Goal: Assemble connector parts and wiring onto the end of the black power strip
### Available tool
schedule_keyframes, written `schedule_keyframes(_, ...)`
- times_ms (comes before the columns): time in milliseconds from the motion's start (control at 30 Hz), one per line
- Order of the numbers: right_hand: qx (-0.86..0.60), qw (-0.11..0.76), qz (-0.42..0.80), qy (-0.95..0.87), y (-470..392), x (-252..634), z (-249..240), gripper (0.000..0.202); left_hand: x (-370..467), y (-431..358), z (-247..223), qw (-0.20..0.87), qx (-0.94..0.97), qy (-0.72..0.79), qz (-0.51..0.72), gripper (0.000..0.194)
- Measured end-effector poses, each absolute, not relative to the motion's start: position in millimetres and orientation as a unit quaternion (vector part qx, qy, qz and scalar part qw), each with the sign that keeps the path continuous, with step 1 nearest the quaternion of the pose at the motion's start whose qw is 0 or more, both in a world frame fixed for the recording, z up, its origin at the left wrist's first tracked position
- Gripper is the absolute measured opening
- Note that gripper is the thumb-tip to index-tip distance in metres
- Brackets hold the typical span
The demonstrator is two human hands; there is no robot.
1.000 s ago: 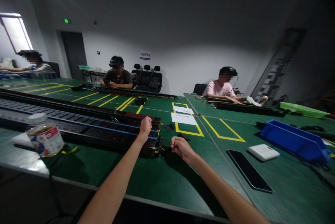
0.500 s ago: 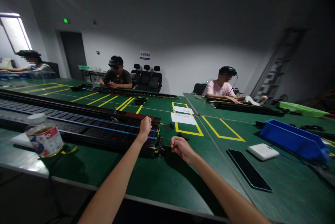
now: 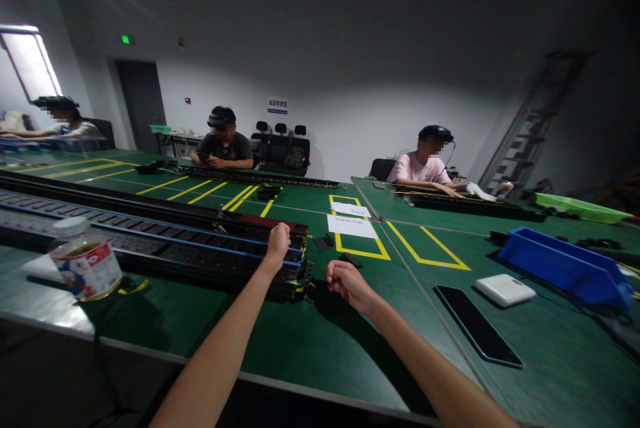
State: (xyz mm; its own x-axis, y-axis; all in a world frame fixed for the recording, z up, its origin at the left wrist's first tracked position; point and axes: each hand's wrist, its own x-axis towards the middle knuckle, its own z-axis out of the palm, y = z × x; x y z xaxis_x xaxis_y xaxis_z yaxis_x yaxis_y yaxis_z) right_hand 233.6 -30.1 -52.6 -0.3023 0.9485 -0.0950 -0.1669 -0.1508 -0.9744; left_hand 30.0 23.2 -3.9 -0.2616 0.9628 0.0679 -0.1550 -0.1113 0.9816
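My left hand (image 3: pixel 278 243) is curled closed above the right end of a long black rail assembly (image 3: pixel 175 251) with blue strips and red dots. Whatever its fingers may hold is hidden. To the right of the assembly's end, my right hand (image 3: pixel 345 279) is also closed, its fingers curled inward over the green table (image 3: pixel 280 355); I cannot make out anything in it. Just behind it lies a small black part (image 3: pixel 351 259), and another flat black part (image 3: pixel 323 242) rests near the assembly's end, where yellow wires show.
A jar (image 3: pixel 89 261) stands at the left. On the right lie a phone (image 3: pixel 477 325), a white box (image 3: pixel 505 289) and a blue bin (image 3: pixel 563 268). Paper sheets (image 3: pixel 352 226) are behind my hands. A person (image 3: pixel 423 168) sits across the table, others further left.
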Motion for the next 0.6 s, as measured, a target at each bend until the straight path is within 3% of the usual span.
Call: schedule_keyframes(600,-0.415,0.425,0.640,-0.488,-32.7,232.7,-47.5,0.006,32.7,22.7,-6.1,0.428,0.447,0.512,0.596,0.009)
